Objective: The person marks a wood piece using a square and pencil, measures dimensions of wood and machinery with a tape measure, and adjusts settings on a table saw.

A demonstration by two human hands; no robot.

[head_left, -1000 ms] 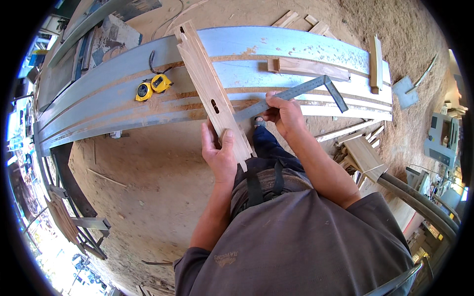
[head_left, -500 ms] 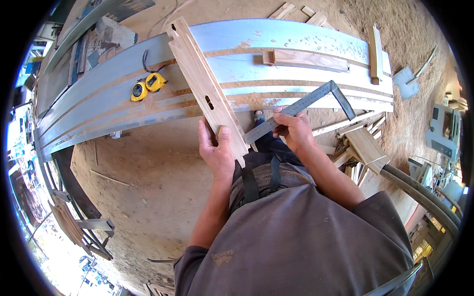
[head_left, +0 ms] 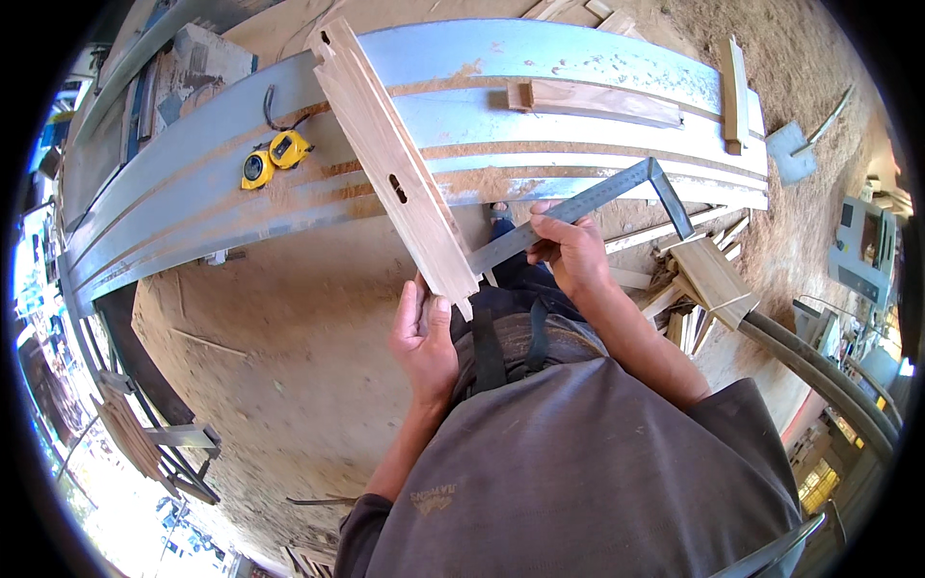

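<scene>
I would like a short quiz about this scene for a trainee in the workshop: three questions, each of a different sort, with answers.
1. Which hand holds the metal square?
A) left
B) right
C) both

2. True or false: in the picture, the yellow tape measures lie to the right of the slotted wooden piece.

3. Fill in: the left hand holds the slotted wooden piece at the end ____ to the person's body.

Key:
1. B
2. False; they lie to its left, on the bench.
3. nearest
</scene>
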